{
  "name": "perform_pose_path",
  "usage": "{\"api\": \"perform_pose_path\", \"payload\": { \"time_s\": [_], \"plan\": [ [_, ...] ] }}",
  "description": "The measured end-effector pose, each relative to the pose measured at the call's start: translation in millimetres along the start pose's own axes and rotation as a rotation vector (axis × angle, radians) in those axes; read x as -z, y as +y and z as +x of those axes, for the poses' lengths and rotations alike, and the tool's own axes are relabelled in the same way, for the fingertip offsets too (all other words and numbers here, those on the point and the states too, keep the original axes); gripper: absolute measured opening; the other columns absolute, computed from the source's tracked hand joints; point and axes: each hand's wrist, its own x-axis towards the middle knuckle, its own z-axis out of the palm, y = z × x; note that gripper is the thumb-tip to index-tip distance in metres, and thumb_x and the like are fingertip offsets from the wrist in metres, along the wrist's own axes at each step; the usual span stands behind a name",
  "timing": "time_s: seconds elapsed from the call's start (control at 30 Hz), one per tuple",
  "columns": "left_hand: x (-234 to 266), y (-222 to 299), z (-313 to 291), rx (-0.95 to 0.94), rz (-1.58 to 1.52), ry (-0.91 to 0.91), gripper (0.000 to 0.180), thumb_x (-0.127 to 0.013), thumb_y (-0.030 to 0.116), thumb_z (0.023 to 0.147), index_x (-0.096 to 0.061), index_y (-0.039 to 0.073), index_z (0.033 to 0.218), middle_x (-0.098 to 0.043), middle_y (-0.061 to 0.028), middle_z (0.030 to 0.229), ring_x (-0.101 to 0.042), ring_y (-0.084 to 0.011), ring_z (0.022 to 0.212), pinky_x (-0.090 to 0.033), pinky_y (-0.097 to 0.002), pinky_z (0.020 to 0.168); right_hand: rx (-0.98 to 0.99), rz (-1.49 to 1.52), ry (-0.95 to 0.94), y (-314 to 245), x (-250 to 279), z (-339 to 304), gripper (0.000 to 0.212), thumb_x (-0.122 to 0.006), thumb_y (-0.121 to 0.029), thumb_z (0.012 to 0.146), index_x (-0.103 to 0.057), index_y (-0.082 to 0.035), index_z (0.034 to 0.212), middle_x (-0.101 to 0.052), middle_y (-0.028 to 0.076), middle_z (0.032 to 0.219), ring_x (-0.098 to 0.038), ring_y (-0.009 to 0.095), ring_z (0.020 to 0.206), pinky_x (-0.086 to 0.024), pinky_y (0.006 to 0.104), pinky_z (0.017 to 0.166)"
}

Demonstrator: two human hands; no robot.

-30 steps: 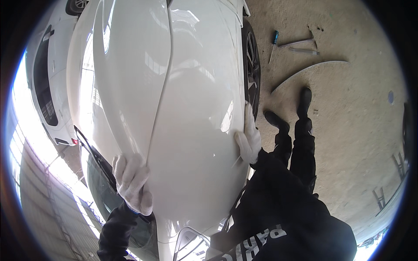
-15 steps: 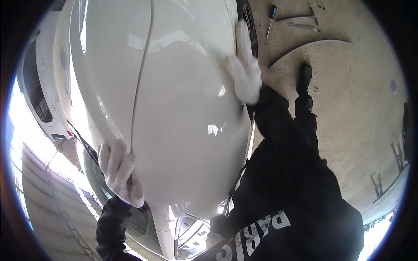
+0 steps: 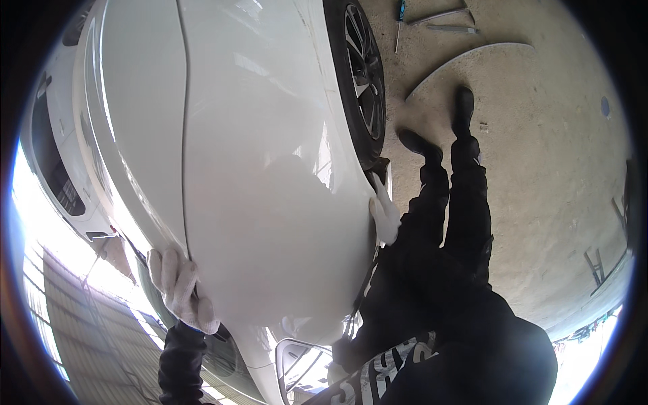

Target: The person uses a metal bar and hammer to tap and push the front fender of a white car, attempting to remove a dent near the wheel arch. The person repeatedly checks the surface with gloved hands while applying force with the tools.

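A white car's front fender stretches before me, with a seam on its left dividing it from the hood. My left hand, in a white knit glove, lies over the hood's rear corner by that seam, its fingers extended and side by side. Low on the fender's right edge, just behind the front wheel, is my right hand, gloved too. Its fingers point toward the wheel and its thumb lies against the panel. Part of that hand is hidden by the fender edge.
A long curved strip lies on the concrete floor to the right. Beyond it are a blue-handled screwdriver and thin metal bars. Another white car stands at the far left. The side mirror is near my body.
My right hand has slid back along the fender edge toward me, away from the wheel arch. My view has shifted, showing more of the wheel. My left hand stays at the hood corner.
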Motion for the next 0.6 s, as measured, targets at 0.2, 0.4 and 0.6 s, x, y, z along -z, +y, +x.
{"api": "perform_pose_path", "payload": {
  "time_s": [0.2,0.4,0.6],
  "plan": [
    [10,3,4,0.005,-0.010,-0.090,0.062,-0.039,0.033,0.088,-0.053,0.000,0.138,-0.046,-0.0308,0.147,-0.030,-0.0516,0.144,-0.021,-0.0659,0.118,0.341,0.411,0.630,-95,140,116,0.078,-0.020,-0.063,0.106,-0.066,-0.005,0.080,-0.069,0.010,0.076,-0.060,0.020,0.068,-0.050,0.0326,0.071],
    [10,0,23,-0.108,0.018,-0.111,0.061,-0.040,0.033,0.090,-0.050,-0.001,0.139,-0.046,-0.0311,0.146,-0.035,-0.0545,0.140,-0.024,-0.0670,0.116,0.384,-0.025,0.807,-1,98,117,0.055,-0.039,-0.049,0.104,-0.063,-0.010,0.075,-0.060,0.007,0.065,-0.056,0.020,0.060,-0.047,0.0347,0.057],
    [17,3,-7,-0.183,0.119,-0.136,0.056,-0.037,0.034,0.096,-0.050,-0.001,0.138,-0.047,-0.0318,0.143,-0.040,-0.0535,0.137,-0.028,-0.0661,0.114,0.137,-0.054,0.397,0,49,121,0.041,-0.044,-0.039,0.102,-0.065,-0.010,0.083,-0.063,0.010,0.070,-0.061,0.024,0.067,-0.051,0.0385,0.060]
  ]
}}
